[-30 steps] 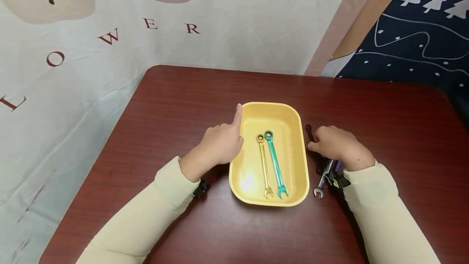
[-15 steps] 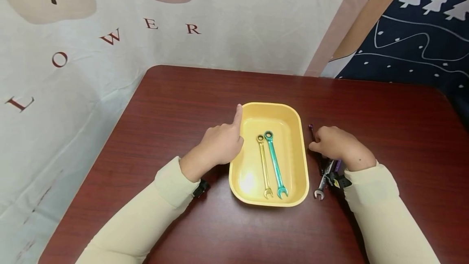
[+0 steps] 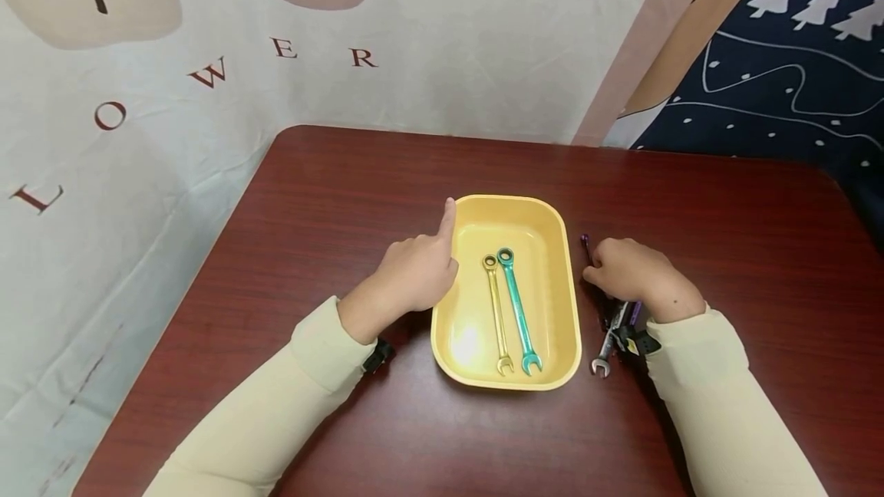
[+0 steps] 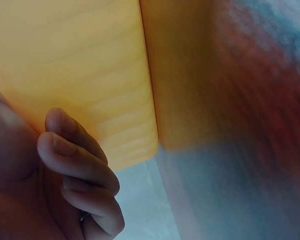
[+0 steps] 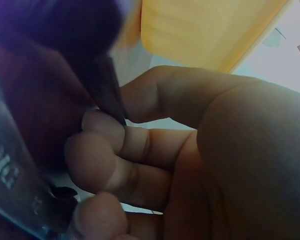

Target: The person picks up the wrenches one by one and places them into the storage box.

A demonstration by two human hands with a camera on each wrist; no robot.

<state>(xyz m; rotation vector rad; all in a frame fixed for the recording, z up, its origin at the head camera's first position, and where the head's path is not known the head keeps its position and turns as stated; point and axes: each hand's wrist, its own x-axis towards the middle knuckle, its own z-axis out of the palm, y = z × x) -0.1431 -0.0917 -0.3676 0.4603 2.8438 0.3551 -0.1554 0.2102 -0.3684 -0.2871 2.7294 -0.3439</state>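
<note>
A yellow plastic tub (image 3: 562,282) stands on the table, holding a gold wrench (image 3: 497,313) and a teal wrench (image 3: 519,309) side by side. At its left rim is my left hand (image 3: 417,271), index finger stretched along the edge; the left wrist view shows its other fingers curled against the outer wall. To the tub's right, my right hand (image 3: 635,274) pinches a slim dark tool with a purple tip (image 3: 585,241); most of it is hidden. Under the right wrist lie a silver wrench (image 3: 602,359) and a purple piece (image 3: 636,313), partly covered.
The reddish-brown table (image 3: 345,182) has its far edge against a printed cloth backdrop (image 3: 449,37). A dark cloth with white trees (image 3: 780,60) hangs at the far right. A black strap (image 3: 378,355) is on the left wrist.
The slim dark tool's end has shifted slightly and now shows purple. Both hands and the tub hold nearly the same places.
</note>
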